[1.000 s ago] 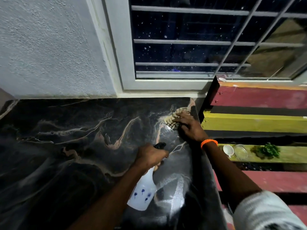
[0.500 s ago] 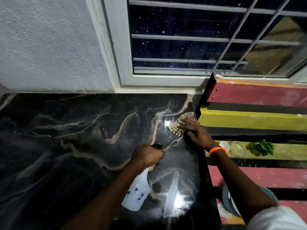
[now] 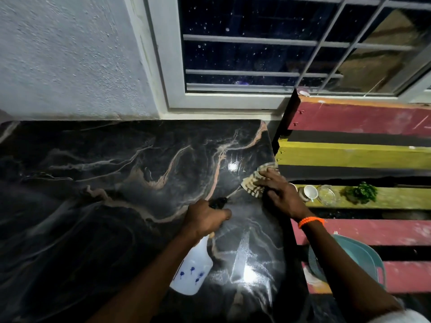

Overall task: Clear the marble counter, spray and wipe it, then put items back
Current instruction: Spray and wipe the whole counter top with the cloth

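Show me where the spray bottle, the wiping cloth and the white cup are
spray bottle (image 3: 192, 275): head view, on its white body below the hand.
wiping cloth (image 3: 253, 183): head view, on its striped fold.
white cup (image 3: 311, 192): head view, on its rim.

Home: marble counter (image 3: 116, 183) (barred window (image 3: 256, 54)).

spray bottle (image 3: 192, 271) head hidden by left hand (image 3: 205, 220).

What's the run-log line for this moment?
phase: wiping | left hand: grips spray bottle | right hand: presses cloth at counter right edge | counter: bare
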